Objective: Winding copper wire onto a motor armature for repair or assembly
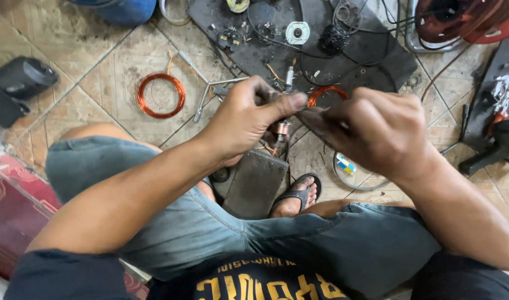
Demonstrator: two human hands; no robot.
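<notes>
At left centre a copper wire coil [161, 95] lies on the tiled floor [115, 61]. Mid-frame, the left hand [244, 119] pinches a small motor part [282, 131]; the right hand [371, 130] grips its upper end, above a grey metal plate [254, 183]. A cluttered black mat [299, 39] lies behind.

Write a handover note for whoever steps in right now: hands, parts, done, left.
Left hand: closed on a small copper-wound motor part, thumb on top.
Right hand: fingers pinched at the same part from the other side; what it pinches is hidden.
Below the hands: grey metal block between the legs.
On the floor: copper wire coil to the left, loose parts on the black mat.
Done: part is in hand. Left: work at the part appears unfinished.
</notes>
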